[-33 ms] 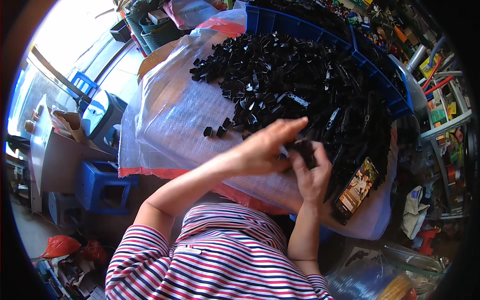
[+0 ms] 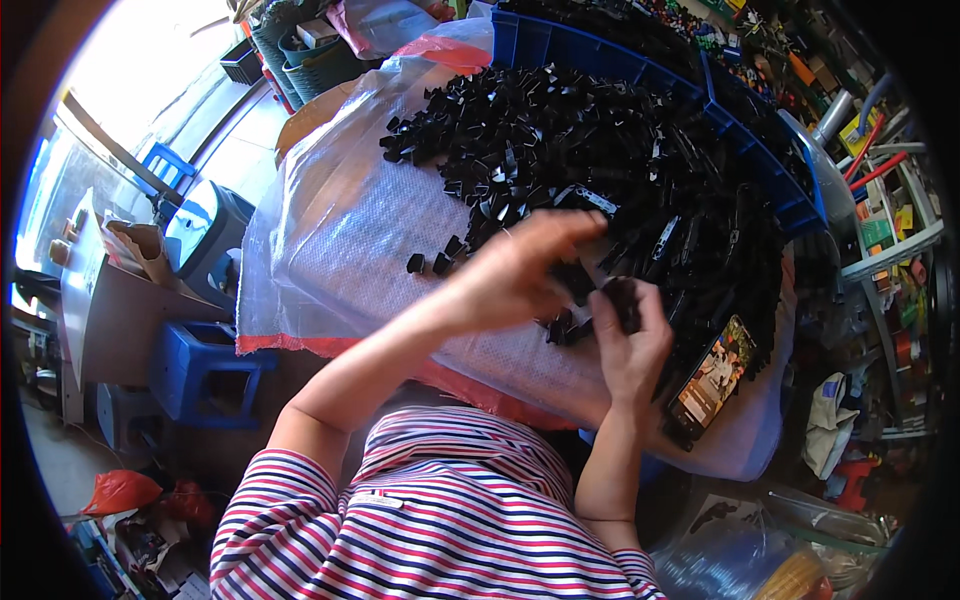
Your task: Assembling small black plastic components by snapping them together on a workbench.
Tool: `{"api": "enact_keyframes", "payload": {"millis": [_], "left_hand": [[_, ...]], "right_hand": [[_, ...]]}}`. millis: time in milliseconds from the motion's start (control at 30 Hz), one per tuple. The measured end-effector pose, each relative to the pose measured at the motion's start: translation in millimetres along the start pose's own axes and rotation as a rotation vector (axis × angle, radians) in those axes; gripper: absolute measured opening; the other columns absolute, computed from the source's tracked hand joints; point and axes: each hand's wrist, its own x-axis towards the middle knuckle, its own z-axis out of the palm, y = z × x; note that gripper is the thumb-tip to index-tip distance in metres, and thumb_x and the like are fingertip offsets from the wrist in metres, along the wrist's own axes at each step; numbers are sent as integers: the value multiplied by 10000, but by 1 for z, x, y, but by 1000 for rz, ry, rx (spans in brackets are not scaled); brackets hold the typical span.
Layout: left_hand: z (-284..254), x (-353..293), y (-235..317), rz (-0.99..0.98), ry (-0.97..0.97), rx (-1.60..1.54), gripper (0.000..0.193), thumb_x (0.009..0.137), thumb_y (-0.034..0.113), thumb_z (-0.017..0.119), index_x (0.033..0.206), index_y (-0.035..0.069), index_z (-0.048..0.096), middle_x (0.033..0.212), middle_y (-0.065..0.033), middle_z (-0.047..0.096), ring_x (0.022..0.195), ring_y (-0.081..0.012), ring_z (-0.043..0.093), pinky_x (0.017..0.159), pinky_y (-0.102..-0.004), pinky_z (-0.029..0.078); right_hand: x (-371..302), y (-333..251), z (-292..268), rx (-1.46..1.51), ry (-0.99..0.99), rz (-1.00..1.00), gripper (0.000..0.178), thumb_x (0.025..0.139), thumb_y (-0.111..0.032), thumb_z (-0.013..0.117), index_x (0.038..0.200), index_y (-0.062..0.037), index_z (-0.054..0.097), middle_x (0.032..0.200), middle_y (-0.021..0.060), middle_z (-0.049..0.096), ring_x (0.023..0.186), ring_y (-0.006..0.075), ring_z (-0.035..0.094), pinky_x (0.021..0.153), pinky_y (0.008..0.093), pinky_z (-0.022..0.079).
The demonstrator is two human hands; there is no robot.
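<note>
My left hand [image 2: 525, 265] is smeared by motion, its fingers reaching right over the near edge of a heap of small black parts [image 2: 560, 160]. A dark piece [image 2: 574, 282] shows just under its fingers; whether the hand grips it I cannot tell. Close beside it on the right, my right hand [image 2: 635, 340] is closed around a black part [image 2: 622, 298], with thumb and fingers bent about it. The kind of part is too blurred to name. A few loose black parts [image 2: 416, 263] lie on the white woven sack [image 2: 340, 230] to the left.
A phone [image 2: 712, 385] with a lit screen rests at the heap's right edge. Blue crates [image 2: 590, 50] with more black parts stand behind. On the left are a blue stool [image 2: 205, 375] and a table [image 2: 115, 310]; a rack [image 2: 890, 250] with mixed goods stands right.
My left hand has moved slightly left and up, away from my right hand, uncovering dark pieces beneath. My right hand has shifted a little right, still holding the black part.
</note>
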Motion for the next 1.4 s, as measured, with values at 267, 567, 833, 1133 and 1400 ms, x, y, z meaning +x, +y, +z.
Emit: {"api": "enact_keyframes", "payload": {"millis": [267, 567, 833, 1133, 1400], "left_hand": [[-93, 6, -81, -396, 139, 1011, 272, 740, 163, 615, 1005, 102, 612, 960, -120, 586, 1000, -326, 526, 828, -410, 449], [-94, 1, -93, -294, 345, 996, 164, 836, 145, 560, 977, 107, 634, 892, -99, 605, 897, -291, 577, 751, -390, 471], [-77, -10, -46, -138, 609, 665, 148, 819, 23, 578, 948, 70, 632, 850, -108, 624, 692, -216, 623, 627, -293, 482], [48, -21, 16, 120, 251, 301, 275, 703, -45, 660, 962, 26, 598, 882, -119, 576, 777, -275, 601, 631, -340, 502], [20, -35, 6, -5, 352, 557, 362, 703, 55, 679, 1054, 69, 590, 1091, -120, 569, 986, -306, 543, 849, -396, 426]], "right_hand": [[8, 13, -10, -308, 150, -35, 323, 809, -105, 643, 1103, -13, 546, 971, 150, 568, 874, 279, 567, 782, 334, 457], [6, 20, -9, -295, 117, -117, 361, 846, -124, 609, 1172, -9, 505, 1044, 147, 529, 939, 283, 548, 798, 331, 455], [2, 18, -6, -197, 96, -69, 305, 834, -112, 633, 1122, -41, 561, 936, 58, 597, 842, 132, 573, 635, 229, 453], [-3, -2, -11, 285, -82, 169, 458, 832, -300, 660, 1149, 0, 522, 721, -29, 520, 590, 21, 415, 526, 158, 330], [-3, 10, -16, -42, 151, 95, 297, 867, -172, 610, 1111, -15, 542, 903, 37, 565, 784, 112, 509, 719, 240, 424]]}}
